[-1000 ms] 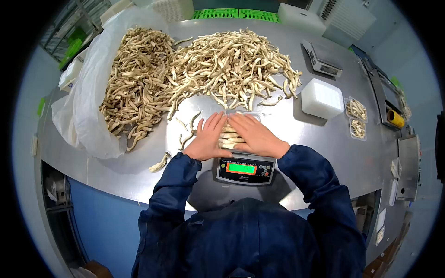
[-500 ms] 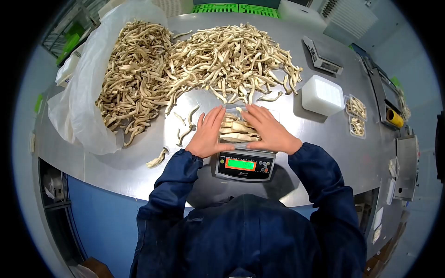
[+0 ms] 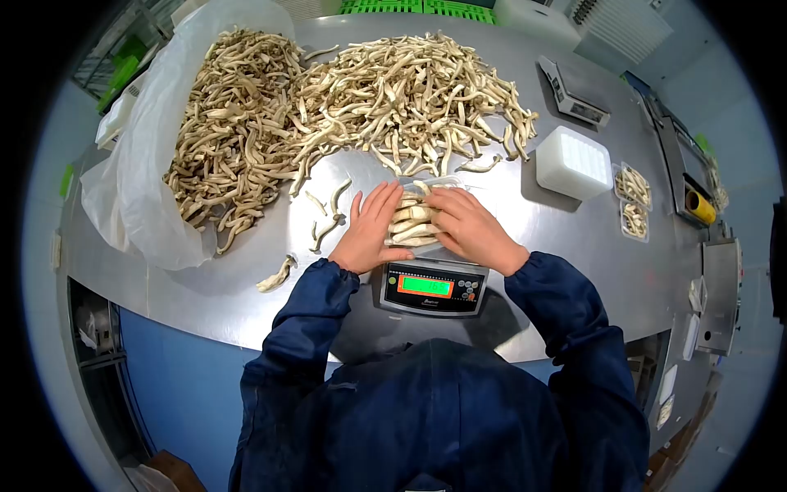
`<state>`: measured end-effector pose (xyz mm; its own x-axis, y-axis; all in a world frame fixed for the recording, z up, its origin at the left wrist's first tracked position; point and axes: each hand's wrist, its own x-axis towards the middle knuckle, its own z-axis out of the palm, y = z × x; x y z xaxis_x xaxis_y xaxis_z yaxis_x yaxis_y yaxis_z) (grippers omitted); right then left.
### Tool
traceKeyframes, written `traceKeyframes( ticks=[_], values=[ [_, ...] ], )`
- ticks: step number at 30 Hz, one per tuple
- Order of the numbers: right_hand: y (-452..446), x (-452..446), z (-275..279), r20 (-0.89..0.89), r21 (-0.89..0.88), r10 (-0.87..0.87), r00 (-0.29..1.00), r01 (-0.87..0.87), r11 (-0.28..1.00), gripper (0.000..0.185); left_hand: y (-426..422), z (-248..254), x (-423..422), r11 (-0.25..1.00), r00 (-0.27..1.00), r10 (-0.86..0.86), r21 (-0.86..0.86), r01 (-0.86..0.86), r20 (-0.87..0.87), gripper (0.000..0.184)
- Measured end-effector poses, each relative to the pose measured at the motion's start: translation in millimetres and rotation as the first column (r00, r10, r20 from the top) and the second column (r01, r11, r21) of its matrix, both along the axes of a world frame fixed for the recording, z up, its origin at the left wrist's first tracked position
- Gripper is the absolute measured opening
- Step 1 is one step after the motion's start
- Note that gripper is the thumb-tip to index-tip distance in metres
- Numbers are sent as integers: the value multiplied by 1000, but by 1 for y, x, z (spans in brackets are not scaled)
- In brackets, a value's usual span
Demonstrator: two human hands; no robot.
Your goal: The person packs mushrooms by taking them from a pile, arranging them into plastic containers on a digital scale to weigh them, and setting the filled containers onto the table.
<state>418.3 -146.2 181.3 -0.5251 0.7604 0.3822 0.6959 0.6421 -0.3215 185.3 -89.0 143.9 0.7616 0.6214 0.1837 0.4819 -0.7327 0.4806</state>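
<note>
A clear plastic tray (image 3: 447, 181) filled with pale, long-stemmed mushrooms (image 3: 412, 223) rests on a digital scale (image 3: 432, 289), whose display glows green. My left hand (image 3: 367, 227) grips the tray's left side, its thumb along the front edge. From the right, my right hand (image 3: 478, 227) reaches over the tray with its fingers bent and closed on the mushrooms at that end; its thumb is hidden. Left of my left hand, a few loose mushrooms (image 3: 338, 197) lie on the metal table (image 3: 205, 305).
A large mushroom heap (image 3: 410, 98) covers the table's back, beside a white plastic bag (image 3: 147, 180) with darker mushrooms. To the right are stacked white trays (image 3: 572, 162), two filled trays (image 3: 633, 199) and a second scale (image 3: 574, 94). Green crates (image 3: 418, 10) stand behind.
My right hand's fingers have bent and moved inward over the mushrooms, and its thumb has left the tray's front edge. My left hand stays at the left side. The view shifted slightly.
</note>
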Motion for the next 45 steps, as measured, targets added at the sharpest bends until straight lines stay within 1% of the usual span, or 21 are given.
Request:
traceKeyframes(
  ticks=[7, 10, 13, 16, 19, 20, 23, 24, 26, 27, 28, 29, 31, 32, 35, 36, 38, 39, 40, 43, 45],
  values=[
    [-2, 7, -5, 132, 81, -6, 991, -5, 997, 20, 5, -1, -2, 1000, 1000, -21, -7, 21, 0, 108],
    [-1, 2, -15, 27, 79, -32, 999, 30, 996, 23, 3, -2, -1, 999, 1000, -14, -36, 15, 17, 113],
    [0, -2, -18, -29, 0, 16, 999, -16, 1000, 33, -1, -3, 0, 998, 1000, -7, -60, 8, 20, 116],
    [-1, 4, -11, -162, -38, -33, 986, 27, 999, 45, -1, -2, -2, 998, 999, 16, -64, -14, 29, 118],
    [3, 10, -4, -71, -7, -233, 970, 233, 973, 61, -4, -4, -1, 997, 998, 36, -70, -33, 50, 119],
    [6, 9, -7, -21, -51, -258, 966, 257, 965, 68, -3, -5, 1, 997, 998, 40, -67, -36, 57, 119],
    [7, -2, -15, 58, -121, -147, 987, 153, 981, 67, 0, -7, 3, 999, 996, 17, -44, -13, 92, 115],
    [6, -5, -16, 52, -170, -109, 993, 116, 979, 70, 0, -7, 4, 999, 995, -1, -44, 5, 96, 114],
    [3, -7, -19, 82, -156, -117, 990, 128, 979, 71, -1, -5, 3, 999, 995, -14, -45, 18, 100, 111],
    [3, -7, -19, 96, -149, -122, 988, 136, 980, 71, -2, -4, 3, 999, 996, -13, -40, 16, 85, 112],
    [2, -6, -14, 102, -124, -125, 987, 137, 983, 65, -2, -4, 3, 999, 997, -13, -34, 15, 71, 113],
    [3, -2, -13, 62, -129, -154, 986, 161, 978, 64, -1, -3, 4, 999, 998, -14, -28, 16, 57, 114],
    [7, 12, -11, -14, -141, -211, 977, 207, 968, 63, -1, -2, 0, 997, 990, 29, -82, -17, 136, 116],
    [10, 19, -9, -53, -135, -259, 964, 250, 959, 59, -2, -2, -4, 993, 983, 53, -112, -34, 174, 117],
    [12, 38, -17, -194, -124, -410, 891, 392, 912, 44, -1, -12, -20, 965, 965, 156, -242, -103, 212, 117],
    [12, 43, -18, -244, -200, -450, 859, 410, 890, 38, -2, -12, -25, 951, 957, 169, -294, -96, 236, 114],
    [12, 48, -21, -332, -352, -532, 779, 421, 836, 28, -5, -16, -27, 952, 953, 164, -293, -86, 253, 113],
    [12, 47, -23, -330, -365, -548, 769, 431, 825, 25, -7, -17, -27, 953, 952, 162, -292, -82, 261, 112],
    [12, 46, -26, -327, -377, -564, 759, 442, 814, 23, -10, -19, -24, 967, 960, 150, -236, -93, 235, 109],
    [16, 41, -27, -320, -419, -588, 743, 446, 791, 22, -16, -17, -13, 970, 975, 192, -171, -172, 110, 106],
    [22, 41, -28, -308, -477, -600, 738, 426, 769, 22, -20, -13, -11, 962, 965, 223, -192, -194, 141, 100]
  ],
)
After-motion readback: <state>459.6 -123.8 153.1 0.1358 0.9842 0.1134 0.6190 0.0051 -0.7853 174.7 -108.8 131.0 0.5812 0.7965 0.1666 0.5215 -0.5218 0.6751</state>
